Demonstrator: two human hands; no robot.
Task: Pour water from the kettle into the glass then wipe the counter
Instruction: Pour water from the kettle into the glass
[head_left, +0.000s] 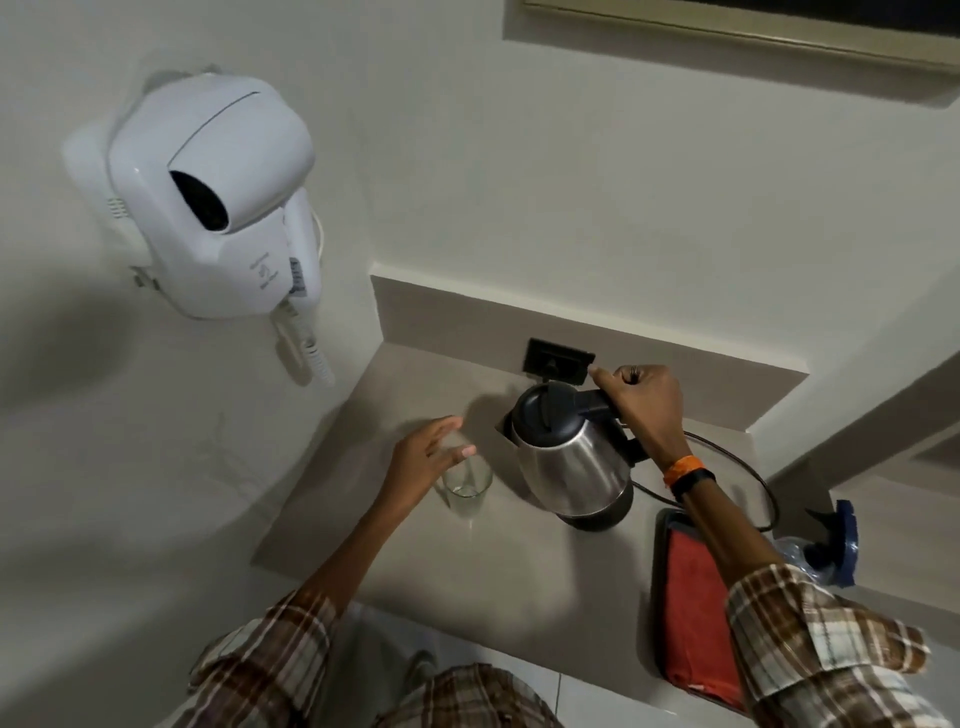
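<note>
A steel kettle (571, 462) with a black lid and handle stands on the grey counter (519, 561), near the back wall. My right hand (644, 405) is closed around its handle. A clear glass (467, 486) stands upright to the kettle's left, with a little water at its bottom. My left hand (428, 457) hovers just left of and above the glass rim, fingers spread, holding nothing. A red cloth (698, 618) lies in a dark tray (664, 525) at the counter's right, partly hidden by my right forearm.
A white wall-mounted hair dryer (218, 197) hangs on the left wall. A black socket (558, 358) sits behind the kettle, and its cord (758, 478) loops to the right. A blue-topped spray bottle (826, 545) lies beyond the tray.
</note>
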